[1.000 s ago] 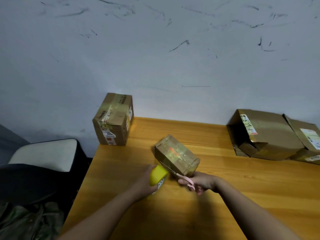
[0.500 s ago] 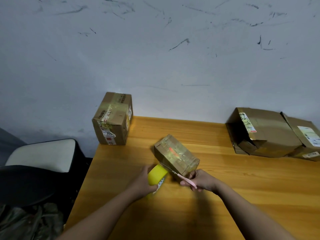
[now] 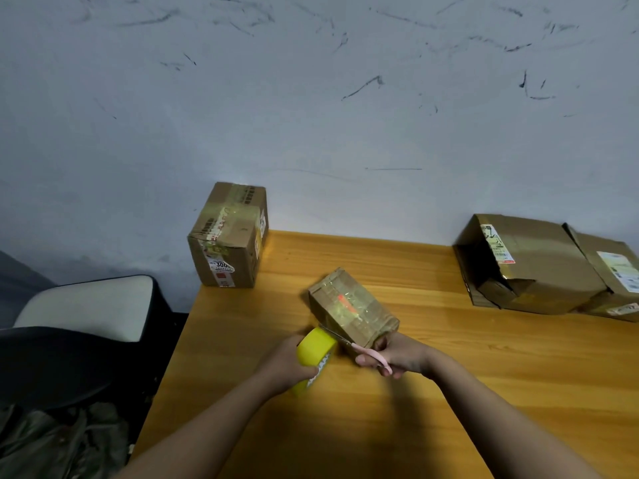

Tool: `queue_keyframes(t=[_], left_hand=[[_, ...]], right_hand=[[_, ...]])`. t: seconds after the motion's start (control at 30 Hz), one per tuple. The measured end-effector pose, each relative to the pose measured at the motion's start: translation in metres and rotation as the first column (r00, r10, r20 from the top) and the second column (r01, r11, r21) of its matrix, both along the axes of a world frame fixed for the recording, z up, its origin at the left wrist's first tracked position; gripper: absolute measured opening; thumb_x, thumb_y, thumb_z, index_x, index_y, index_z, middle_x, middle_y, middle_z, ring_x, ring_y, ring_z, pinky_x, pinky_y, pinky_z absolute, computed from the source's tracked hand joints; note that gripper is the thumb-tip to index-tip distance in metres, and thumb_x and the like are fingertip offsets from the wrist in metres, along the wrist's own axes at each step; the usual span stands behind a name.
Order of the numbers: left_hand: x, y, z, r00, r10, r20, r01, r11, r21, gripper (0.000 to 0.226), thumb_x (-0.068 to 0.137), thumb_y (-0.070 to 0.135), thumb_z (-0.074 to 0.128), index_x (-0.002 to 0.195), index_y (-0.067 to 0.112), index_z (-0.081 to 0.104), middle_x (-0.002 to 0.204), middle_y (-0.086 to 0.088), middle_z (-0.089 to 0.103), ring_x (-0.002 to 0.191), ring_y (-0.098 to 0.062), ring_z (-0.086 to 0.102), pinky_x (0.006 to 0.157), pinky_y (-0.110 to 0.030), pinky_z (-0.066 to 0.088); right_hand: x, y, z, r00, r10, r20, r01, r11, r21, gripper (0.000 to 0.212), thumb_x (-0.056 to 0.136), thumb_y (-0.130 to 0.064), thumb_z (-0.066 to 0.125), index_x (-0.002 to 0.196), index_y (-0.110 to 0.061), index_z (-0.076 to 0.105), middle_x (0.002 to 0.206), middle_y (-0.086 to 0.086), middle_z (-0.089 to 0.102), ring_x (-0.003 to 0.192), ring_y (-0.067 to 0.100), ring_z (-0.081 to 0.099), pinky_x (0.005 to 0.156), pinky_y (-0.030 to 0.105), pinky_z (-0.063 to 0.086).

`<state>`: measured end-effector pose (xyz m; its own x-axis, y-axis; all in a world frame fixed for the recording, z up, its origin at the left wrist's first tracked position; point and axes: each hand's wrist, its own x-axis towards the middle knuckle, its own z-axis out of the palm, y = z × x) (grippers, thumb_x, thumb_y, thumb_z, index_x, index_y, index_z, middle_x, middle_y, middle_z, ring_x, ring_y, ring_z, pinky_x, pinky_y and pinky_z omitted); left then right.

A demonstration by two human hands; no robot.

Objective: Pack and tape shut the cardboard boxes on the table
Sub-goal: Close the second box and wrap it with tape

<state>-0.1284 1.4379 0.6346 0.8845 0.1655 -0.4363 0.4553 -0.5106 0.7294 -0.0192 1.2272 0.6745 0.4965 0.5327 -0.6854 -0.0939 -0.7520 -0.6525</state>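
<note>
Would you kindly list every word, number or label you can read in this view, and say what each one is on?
"300": on the white sticker on the front of the taped box at the table's far left corner.
Shipping labels on the opened box and the box at the right edge: too small and blurred to read.
Red mark on the small box being taped: unreadable.
Print on the yellow tape roll: blurred.

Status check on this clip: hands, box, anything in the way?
Left hand grips yellow tape roll. Right hand holds pink scissors at small taped box. Nothing in the way.
</note>
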Motion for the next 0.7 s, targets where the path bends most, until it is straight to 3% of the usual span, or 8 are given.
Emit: queue_keyframes(t=[0.1,0.17,0.23,0.43,0.53,0.6,0.67,0.7], left_hand=[[-0.001,-0.001,0.001,1.0,0.014,0.001,-0.014,1.0,-0.001,0.047,0.075,0.02,0.075,0.118,0.022,0.054,0.099,0.004,0.058,0.095,-0.02,0.059,0.084,-0.035,0.05],[0.0,-0.002,0.002,1.0,0.022,0.003,-0.022,1.0,-0.01,0.051,0.076,0.02,0.075,0.122,0.019,0.053,0.104,0.003,0.057,0.097,-0.018,0.058,0.087,-0.034,0.049],[0.0,-0.003,0.004,1.0,0.027,0.002,-0.027,0.999,-0.019,0.052,0.077,0.019,0.074,0.123,0.02,0.051,0.106,0.003,0.055,0.098,-0.017,0.056,0.088,-0.032,0.048],[0.0,0.003,0.011,1.0,0.007,-0.015,-0.007,1.0,-0.016,0.035,0.079,0.01,0.071,0.102,0.028,0.05,0.087,0.011,0.051,0.088,-0.018,0.054,0.082,-0.036,0.05],[0.0,0.002,0.012,1.0,-0.011,-0.003,0.011,1.0,-0.004,0.058,0.079,0.012,0.071,0.131,0.02,0.047,0.099,0.005,0.051,0.094,-0.018,0.054,0.082,-0.032,0.049],[-0.001,0.001,0.013,1.0,-0.002,-0.006,0.002,1.0,-0.004,0.066,0.079,0.014,0.072,0.138,0.017,0.043,0.106,0.003,0.05,0.096,-0.017,0.054,0.083,-0.031,0.048],[-0.002,0.001,0.012,1.0,-0.002,-0.019,0.002,1.0,0.0,0.066,0.078,0.015,0.073,0.137,0.016,0.044,0.108,0.001,0.051,0.097,-0.017,0.053,0.083,-0.03,0.047],[-0.002,0.002,0.011,1.0,-0.004,-0.023,0.004,1.0,0.005,0.066,0.078,0.015,0.073,0.137,0.016,0.043,0.111,0.001,0.052,0.097,-0.017,0.053,0.083,-0.03,0.047]], right_hand=[[0.002,0.005,0.011,1.0,0.025,0.003,-0.025,0.999,-0.037,0.013,0.086,-0.037,0.07,0.079,-0.026,0.07,0.044,-0.012,0.052,0.043,0.0,0.047,0.051,0.016,0.038],[0.005,0.008,0.015,0.999,0.032,0.008,-0.031,0.997,-0.077,0.032,0.086,-0.042,0.069,0.109,-0.021,0.069,0.044,-0.013,0.052,0.043,-0.001,0.047,0.049,0.014,0.038],[0.009,0.009,0.017,1.0,0.021,-0.013,-0.022,0.997,-0.079,0.044,0.084,-0.044,0.07,0.123,-0.023,0.064,0.046,-0.011,0.05,0.042,0.001,0.045,0.046,0.013,0.036],[0.012,0.004,0.016,0.996,0.022,-0.083,-0.026,0.998,-0.049,0.036,0.084,-0.046,0.069,0.117,-0.032,0.066,0.05,-0.009,0.05,0.045,0.001,0.045,0.05,0.014,0.039],[0.008,0.005,0.016,0.99,0.003,-0.143,-0.004,1.0,-0.01,0.01,0.084,-0.049,0.067,0.086,-0.04,0.072,0.054,-0.007,0.052,0.048,0.002,0.046,0.054,0.016,0.042],[0.008,0.006,0.018,0.989,0.004,-0.151,-0.005,1.0,-0.004,0.015,0.086,-0.049,0.065,0.074,-0.045,0.072,0.054,-0.006,0.052,0.048,0.002,0.046,0.055,0.016,0.042],[0.008,0.007,0.017,0.988,0.005,-0.154,-0.007,1.0,-0.011,0.011,0.087,-0.049,0.064,0.094,-0.045,0.071,0.053,-0.007,0.052,0.047,0.002,0.044,0.054,0.015,0.041],[0.009,0.007,0.016,0.989,0.001,-0.15,-0.002,1.0,-0.006,0.022,0.086,-0.049,0.064,0.106,-0.042,0.068,0.053,-0.008,0.051,0.046,0.002,0.044,0.053,0.015,0.04]])
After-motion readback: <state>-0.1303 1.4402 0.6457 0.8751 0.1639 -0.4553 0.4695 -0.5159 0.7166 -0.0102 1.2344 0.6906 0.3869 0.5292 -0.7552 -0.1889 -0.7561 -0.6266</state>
